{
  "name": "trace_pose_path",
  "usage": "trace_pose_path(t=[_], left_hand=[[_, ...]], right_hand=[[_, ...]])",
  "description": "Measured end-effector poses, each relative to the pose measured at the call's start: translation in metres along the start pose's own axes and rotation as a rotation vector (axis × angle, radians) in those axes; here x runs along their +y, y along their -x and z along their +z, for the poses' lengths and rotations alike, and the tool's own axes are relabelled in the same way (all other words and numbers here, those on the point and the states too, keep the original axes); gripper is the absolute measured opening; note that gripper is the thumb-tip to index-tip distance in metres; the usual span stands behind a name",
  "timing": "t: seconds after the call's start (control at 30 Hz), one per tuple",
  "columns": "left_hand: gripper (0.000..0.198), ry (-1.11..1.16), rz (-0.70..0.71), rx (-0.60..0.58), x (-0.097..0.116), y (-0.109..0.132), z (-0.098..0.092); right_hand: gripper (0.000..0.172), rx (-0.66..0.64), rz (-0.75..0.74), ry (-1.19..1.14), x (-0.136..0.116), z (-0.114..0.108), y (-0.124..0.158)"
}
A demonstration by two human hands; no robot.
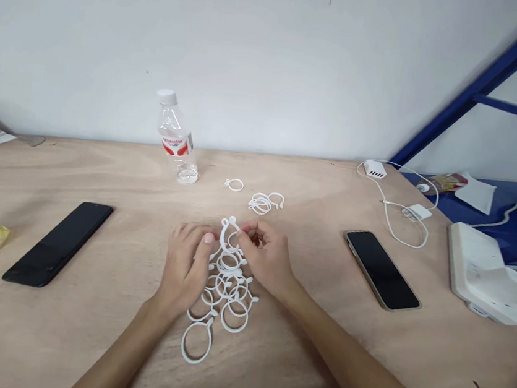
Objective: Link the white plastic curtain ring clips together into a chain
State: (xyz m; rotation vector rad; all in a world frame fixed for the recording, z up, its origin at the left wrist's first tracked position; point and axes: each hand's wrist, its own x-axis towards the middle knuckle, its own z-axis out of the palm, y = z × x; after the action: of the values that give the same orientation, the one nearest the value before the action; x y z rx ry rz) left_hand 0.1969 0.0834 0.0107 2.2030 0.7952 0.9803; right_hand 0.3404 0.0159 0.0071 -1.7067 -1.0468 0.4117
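White plastic curtain rings (233, 330) with small eyelets lie in an overlapping pile in front of me. My right hand (268, 254) is closed in a pinch at the pile's far right side. Between its thumb and fingers is the edge of a raised curtain ring (222, 238), whose two eyelets point up and away. My left hand (188, 261) rests along the pile's left side, its fingers loosely bent and thumb out near that ring; its fingertips are partly hidden. Closest to me lies a single curtain ring (182, 347) at the pile's near end.
Farther back lie a small cluster of rings (260, 211) and one lone ring (242, 184). A water bottle (178, 141) stands near the wall. Phones lie left (59, 243) and right (383, 270). A white cable (388, 224), chargers and a power strip (470, 262) occupy the right side.
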Motion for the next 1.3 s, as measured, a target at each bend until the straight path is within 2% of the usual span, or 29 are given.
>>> trace_pose_path(t=[0.1,0.2,0.37,0.47,0.63,0.77,0.83,0.93,1.0,1.17,1.3], left_hand=[[0.033,0.117,-0.015,-0.008,0.024,-0.008,-0.001],[0.03,0.209,-0.019,0.011,0.036,-0.029,-0.014],[0.029,0.366,0.016,-0.11,0.038,-0.077,-0.043],[0.028,0.317,0.052,-0.101,0.04,-0.092,-0.052],[0.028,0.139,0.138,-0.113,0.037,-0.093,-0.052],[0.029,0.026,0.193,-0.058,0.023,-0.091,-0.048],[0.037,-0.029,0.214,-0.047,0.016,-0.092,-0.046],[0.053,-0.068,0.218,-0.168,0.011,-0.093,-0.043],[0.055,-0.114,0.204,-0.224,0.009,-0.093,-0.041],[0.055,-0.23,0.174,-0.262,0.001,-0.092,-0.037],[0.056,-0.125,0.146,-0.311,-0.007,-0.092,-0.033]], right_hand=[[0.008,0.053,0.062,-0.368,-0.018,0.011,-0.001],[0.009,-0.03,0.113,-0.561,-0.037,0.014,-0.018],[0.014,-0.135,0.038,-0.633,-0.065,0.009,-0.049],[0.021,-0.171,0.012,-0.636,-0.07,0.005,-0.057],[0.022,-0.267,0.058,-0.776,-0.065,0.0,-0.057],[0.024,-0.2,-0.004,-0.755,-0.065,0.0,-0.055],[0.024,-0.184,-0.035,-0.728,-0.066,0.002,-0.053],[0.031,-0.23,-0.042,-0.727,-0.062,0.006,-0.052],[0.039,-0.237,-0.023,-0.731,-0.057,0.008,-0.052],[0.048,-0.156,-0.033,-0.587,-0.045,0.007,-0.056],[0.05,-0.172,-0.039,-0.466,-0.041,0.004,-0.058]])
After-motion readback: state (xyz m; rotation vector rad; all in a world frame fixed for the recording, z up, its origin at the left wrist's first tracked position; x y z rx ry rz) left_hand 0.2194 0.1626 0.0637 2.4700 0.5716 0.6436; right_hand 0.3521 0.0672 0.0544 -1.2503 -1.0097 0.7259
